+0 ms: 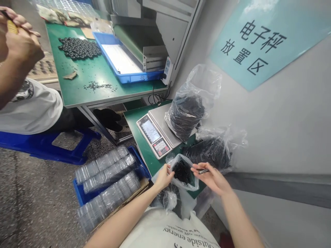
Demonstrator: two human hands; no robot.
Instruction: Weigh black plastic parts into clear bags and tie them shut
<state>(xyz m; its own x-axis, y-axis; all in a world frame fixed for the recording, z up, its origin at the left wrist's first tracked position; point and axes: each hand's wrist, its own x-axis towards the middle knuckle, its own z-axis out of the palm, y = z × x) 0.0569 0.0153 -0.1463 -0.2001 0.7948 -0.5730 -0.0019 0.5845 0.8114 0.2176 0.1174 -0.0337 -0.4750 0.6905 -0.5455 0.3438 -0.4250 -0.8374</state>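
An open clear plastic bag [183, 172] with small black parts inside stands near the green table's front corner. My left hand [165, 177] is closed on its left rim. At the bag's right rim is my right hand [209, 177], closed round a small dark metal tool [203, 171]. Behind the bag, a digital scale [155, 134] carries a large clear bag of black parts [187, 112]. Another bag of black parts [212, 151] lies just right of it, against the wall.
Stacked clear plastic trays [108, 172] fill a blue crate [79, 194] at lower left. At upper left another person's hands [22, 38] work beside a green table [74, 93] with black rings [79, 48] and a blue tray [129, 78]. A blue stool [38, 144] stands below.
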